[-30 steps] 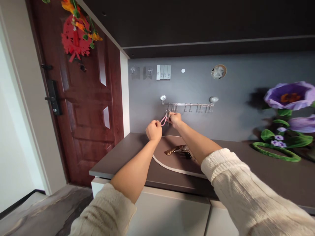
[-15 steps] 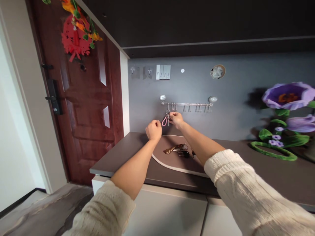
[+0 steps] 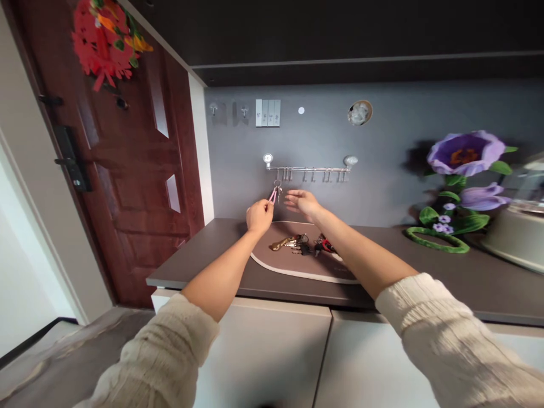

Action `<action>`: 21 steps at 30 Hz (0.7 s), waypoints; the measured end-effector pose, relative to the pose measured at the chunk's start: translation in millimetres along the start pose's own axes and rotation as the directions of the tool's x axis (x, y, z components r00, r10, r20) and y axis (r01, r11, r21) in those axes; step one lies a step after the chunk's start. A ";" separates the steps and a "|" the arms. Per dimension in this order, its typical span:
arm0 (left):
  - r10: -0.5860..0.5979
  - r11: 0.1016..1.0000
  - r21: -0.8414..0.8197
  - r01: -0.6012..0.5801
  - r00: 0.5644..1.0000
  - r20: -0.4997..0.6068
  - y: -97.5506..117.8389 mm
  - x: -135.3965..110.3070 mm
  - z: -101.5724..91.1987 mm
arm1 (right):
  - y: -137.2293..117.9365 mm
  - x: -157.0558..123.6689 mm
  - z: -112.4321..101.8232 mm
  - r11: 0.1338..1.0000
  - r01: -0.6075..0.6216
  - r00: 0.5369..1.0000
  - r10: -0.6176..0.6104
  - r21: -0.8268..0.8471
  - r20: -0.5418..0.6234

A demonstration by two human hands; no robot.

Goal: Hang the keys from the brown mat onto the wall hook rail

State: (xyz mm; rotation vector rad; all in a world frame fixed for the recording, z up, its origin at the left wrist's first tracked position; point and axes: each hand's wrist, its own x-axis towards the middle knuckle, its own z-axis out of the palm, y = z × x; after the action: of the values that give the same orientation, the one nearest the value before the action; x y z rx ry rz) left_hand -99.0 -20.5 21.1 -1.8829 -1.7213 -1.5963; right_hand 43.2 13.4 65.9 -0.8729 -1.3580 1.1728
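A metal hook rail (image 3: 312, 169) is fixed to the grey wall, and a key ring (image 3: 277, 184) hangs at its left end. From that ring hang a key (image 3: 279, 195) and a pink strap (image 3: 272, 195). My left hand (image 3: 259, 217) pinches the lower end of the pink strap. Just right of the key, my right hand (image 3: 302, 204) is open, fingers stretched toward it with a small gap. Below, on a brown mat (image 3: 272, 272) with a pale edge, lie several keys (image 3: 301, 247) and a brown key fob (image 3: 281, 243).
Purple fabric flowers (image 3: 465, 156) stand on the counter (image 3: 395, 277) at the right, beside a pale round appliance (image 3: 516, 235). A dark red door (image 3: 144, 198) is at the left. A dark cabinet (image 3: 340, 34) overhangs the counter.
My left hand has taken hold of the pink strap, pulling it down to the left. My right hand has let go of the key ring and opened. The view has shifted right.
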 end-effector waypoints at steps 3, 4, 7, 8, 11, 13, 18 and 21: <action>0.053 0.995 -0.086 -0.046 0.996 0.073 2.8 -3.6 2.6 | -1.1 -15.5 -14.9 0.999 0.026 0.997 -0.023 -0.042 0.079; 0.074 0.991 -0.119 -0.062 0.992 0.101 4.0 -5.0 3.4 | -0.7 -20.4 -20.0 0.996 0.045 0.995 -0.037 -0.078 0.098; 0.151 0.972 -0.210 -0.110 0.970 0.188 8.4 -9.9 5.7 | 3.8 -33.3 -34.9 0.965 0.134 0.984 -0.102 -0.225 0.145; 0.177 0.964 -0.236 -0.125 0.960 0.215 10.1 -11.5 6.3 | 6.2 -36.7 -39.8 0.946 0.167 0.978 -0.124 -0.276 0.168; 0.234 0.950 -0.271 -0.156 0.929 0.287 15.1 -16.1 7.7 | 14.1 -42.7 -53.7 0.866 0.234 0.958 -0.128 -0.442 0.257; 0.272 0.947 -0.258 -0.190 0.903 0.332 17.9 -18.4 8.7 | 17.3 -43.5 -62.2 0.794 0.256 0.946 -0.089 -0.552 0.311; 0.350 0.934 -0.226 -0.276 0.835 0.425 19.7 -21.8 12.6 | 14.9 -40.8 -77.8 0.668 0.269 0.923 0.029 -0.694 0.385; 0.378 0.926 -0.218 -0.309 0.786 0.490 18.6 -22.4 14.8 | 13.1 -40.1 -82.4 0.637 0.250 0.897 0.131 -0.729 0.422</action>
State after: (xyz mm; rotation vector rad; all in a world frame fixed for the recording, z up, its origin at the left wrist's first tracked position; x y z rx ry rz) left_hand -71.1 -31.1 7.9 -2.7030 -1.3146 -1.1357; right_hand 128.5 -8.0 36.7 -1.1755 -2.3524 0.7069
